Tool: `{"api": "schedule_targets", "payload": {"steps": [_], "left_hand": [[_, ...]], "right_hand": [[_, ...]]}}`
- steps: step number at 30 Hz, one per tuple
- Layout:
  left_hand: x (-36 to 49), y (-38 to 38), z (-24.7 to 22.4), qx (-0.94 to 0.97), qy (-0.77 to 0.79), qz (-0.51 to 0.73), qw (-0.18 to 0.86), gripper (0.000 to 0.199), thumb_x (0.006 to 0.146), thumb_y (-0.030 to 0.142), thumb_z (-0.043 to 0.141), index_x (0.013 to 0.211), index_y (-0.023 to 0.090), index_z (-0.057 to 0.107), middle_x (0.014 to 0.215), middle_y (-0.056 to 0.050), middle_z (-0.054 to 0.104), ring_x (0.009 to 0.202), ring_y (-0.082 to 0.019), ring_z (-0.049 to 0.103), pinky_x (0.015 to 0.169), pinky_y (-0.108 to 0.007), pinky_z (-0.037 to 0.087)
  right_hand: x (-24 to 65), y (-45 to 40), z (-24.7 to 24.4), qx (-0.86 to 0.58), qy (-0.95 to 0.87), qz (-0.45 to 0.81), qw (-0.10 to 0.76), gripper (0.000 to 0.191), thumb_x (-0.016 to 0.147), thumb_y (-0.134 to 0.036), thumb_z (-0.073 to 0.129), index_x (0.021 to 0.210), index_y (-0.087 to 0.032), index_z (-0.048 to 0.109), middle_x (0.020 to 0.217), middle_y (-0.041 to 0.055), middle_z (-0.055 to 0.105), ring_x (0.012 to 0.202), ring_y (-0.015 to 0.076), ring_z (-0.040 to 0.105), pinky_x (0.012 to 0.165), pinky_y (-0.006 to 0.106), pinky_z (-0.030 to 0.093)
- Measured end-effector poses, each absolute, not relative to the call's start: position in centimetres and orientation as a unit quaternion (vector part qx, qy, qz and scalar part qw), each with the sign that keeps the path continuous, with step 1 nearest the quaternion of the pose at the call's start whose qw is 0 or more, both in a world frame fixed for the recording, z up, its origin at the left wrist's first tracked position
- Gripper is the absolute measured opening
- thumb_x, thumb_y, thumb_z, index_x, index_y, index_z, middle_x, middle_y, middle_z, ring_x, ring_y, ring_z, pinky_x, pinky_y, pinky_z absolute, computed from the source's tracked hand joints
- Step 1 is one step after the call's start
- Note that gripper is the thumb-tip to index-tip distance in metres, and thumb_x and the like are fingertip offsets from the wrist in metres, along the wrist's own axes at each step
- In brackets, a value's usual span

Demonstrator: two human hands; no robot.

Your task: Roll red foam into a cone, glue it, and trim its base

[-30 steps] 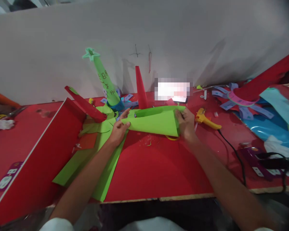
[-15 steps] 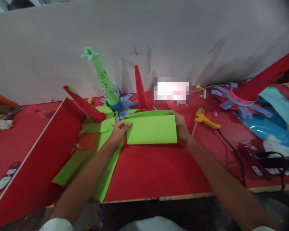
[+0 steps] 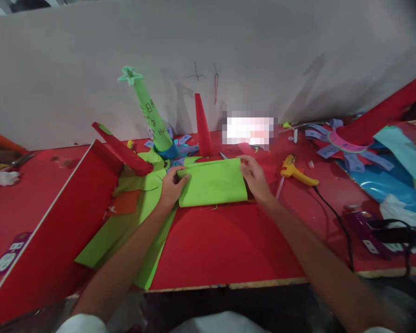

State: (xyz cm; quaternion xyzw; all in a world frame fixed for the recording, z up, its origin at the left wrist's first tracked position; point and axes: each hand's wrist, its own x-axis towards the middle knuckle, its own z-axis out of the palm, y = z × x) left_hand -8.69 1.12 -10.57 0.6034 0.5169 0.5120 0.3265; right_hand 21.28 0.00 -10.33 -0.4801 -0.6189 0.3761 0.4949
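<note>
A folded sheet of bright green paper [image 3: 213, 184] is between my two hands, above the red surface [image 3: 222, 245]. My left hand [image 3: 172, 186] grips its left end, the thumb on the front face and the fingers behind. At the right end, my right hand [image 3: 254, 175] holds the upper corner, its fingers bent round the edge. Larger green sheets [image 3: 156, 249] lie under and beside my left forearm. Behind the paper stand a red cone [image 3: 203, 127] and a green lettered tube [image 3: 152, 115] topped with a star.
A yellow glue gun [image 3: 296, 172] with a black cord lies on the right. Further right are a red tube [image 3: 384, 113] with purple strips, blue plastic [image 3: 377, 185] and a purple package [image 3: 370, 231]. A red board [image 3: 55, 226] leans at the left. A pale wall [image 3: 263, 55] rises behind.
The green paper's right end has shifted slightly left and its top opening has narrowed. My right hand has come round from behind its edge, with more of the fingers showing.
</note>
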Motion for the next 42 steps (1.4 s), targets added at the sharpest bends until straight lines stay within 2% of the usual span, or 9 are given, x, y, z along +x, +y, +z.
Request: {"api": "schedule_targets", "payload": {"steps": [2, 5, 9, 14, 18, 22, 28, 38, 42], "left_hand": [[-8.5, 1.0, -10.5, 0.616, 0.512, 0.509, 0.315, 0.033, 0.08, 0.037, 0.077, 0.107, 0.02, 0.069, 0.09, -0.002, 0.064, 0.072, -0.015, 0.053, 0.064, -0.027, 0.041], [-8.3, 0.9, -10.3, 0.616, 0.509, 0.515, 0.311, 0.038, 0.08, 0.035, 0.078, 0.113, 0.02, 0.068, 0.092, -0.002, 0.064, 0.071, -0.014, 0.051, 0.064, -0.027, 0.04], [-8.1, 0.8, -10.2, 0.601, 0.492, 0.536, 0.331, 0.041, 0.08, 0.036, 0.079, 0.116, 0.021, 0.066, 0.098, -0.003, 0.066, 0.079, -0.016, 0.057, 0.07, -0.028, 0.044], [-8.1, 0.7, -10.3, 0.595, 0.488, 0.533, 0.352, 0.042, 0.079, 0.035, 0.081, 0.117, 0.022, 0.067, 0.094, -0.002, 0.065, 0.079, -0.017, 0.057, 0.07, -0.027, 0.044], [-8.1, 0.7, -10.2, 0.596, 0.488, 0.531, 0.353, 0.042, 0.079, 0.037, 0.081, 0.116, 0.023, 0.068, 0.082, 0.001, 0.059, 0.071, -0.015, 0.05, 0.066, -0.027, 0.039], [-8.1, 0.6, -10.0, 0.59, 0.501, 0.537, 0.335, 0.042, 0.083, 0.047, 0.08, 0.115, 0.024, 0.07, 0.071, 0.003, 0.047, 0.063, -0.015, 0.041, 0.062, -0.029, 0.033], [-8.4, 0.8, -9.8, 0.555, 0.494, 0.582, 0.331, 0.037, 0.092, 0.054, 0.069, 0.114, 0.024, 0.067, 0.086, -0.002, 0.06, 0.074, -0.017, 0.051, 0.068, -0.028, 0.039], [-8.7, 0.9, -10.1, 0.501, 0.517, 0.576, 0.387, 0.034, 0.087, 0.052, 0.074, 0.096, 0.023, 0.06, 0.068, 0.003, 0.053, 0.058, -0.014, 0.045, 0.055, -0.026, 0.03], [-8.9, 0.8, -9.9, 0.495, 0.509, 0.581, 0.397, 0.036, 0.085, 0.05, 0.076, 0.105, 0.024, 0.06, 0.066, 0.004, 0.054, 0.058, -0.015, 0.049, 0.056, -0.026, 0.034]], "right_hand": [[21.1, 0.0, -10.3, -0.479, -0.592, 0.404, 0.507, 0.052, 0.093, -0.061, 0.064, 0.133, -0.029, 0.052, 0.086, 0.0044, 0.072, 0.077, 0.0266, 0.07, 0.063, 0.039, 0.054], [20.9, 0.1, -10.2, -0.469, -0.585, 0.418, 0.513, 0.057, 0.089, -0.051, 0.071, 0.136, -0.028, 0.051, 0.087, 0.0042, 0.073, 0.076, 0.0251, 0.07, 0.063, 0.037, 0.053], [21.0, 0.2, -10.1, -0.467, -0.605, 0.397, 0.508, 0.048, 0.087, -0.046, 0.073, 0.128, -0.027, 0.058, 0.104, 0.0075, 0.075, 0.083, 0.0247, 0.071, 0.066, 0.036, 0.054], [21.2, 0.2, -9.9, -0.473, -0.616, 0.376, 0.506, 0.039, 0.088, -0.044, 0.071, 0.122, -0.027, 0.063, 0.107, 0.0073, 0.074, 0.086, 0.0248, 0.07, 0.068, 0.036, 0.055], [21.2, 0.2, -9.9, -0.469, -0.622, 0.387, 0.493, 0.044, 0.087, -0.043, 0.073, 0.127, -0.028, 0.063, 0.104, 0.0073, 0.074, 0.083, 0.025, 0.07, 0.067, 0.037, 0.056], [21.2, 0.3, -9.8, -0.462, -0.636, 0.378, 0.488, 0.041, 0.086, -0.041, 0.073, 0.125, -0.027, 0.065, 0.114, 0.0085, 0.073, 0.09, 0.0253, 0.07, 0.073, 0.039, 0.057], [21.8, 0.5, -9.6, -0.479, -0.641, 0.322, 0.507, 0.031, 0.089, -0.037, 0.069, 0.118, -0.025, 0.067, 0.114, 0.008, 0.074, 0.098, 0.0252, 0.069, 0.082, 0.041, 0.056], [21.9, 0.7, -9.8, -0.468, -0.649, 0.325, 0.505, 0.03, 0.089, -0.038, 0.069, 0.116, -0.027, 0.067, 0.116, 0.0074, 0.074, 0.103, 0.0261, 0.069, 0.088, 0.043, 0.056], [22.0, 0.8, -9.9, -0.461, -0.654, 0.331, 0.5, 0.029, 0.088, -0.037, 0.068, 0.115, -0.027, 0.068, 0.115, 0.007, 0.074, 0.102, 0.0261, 0.069, 0.089, 0.044, 0.056]]}}
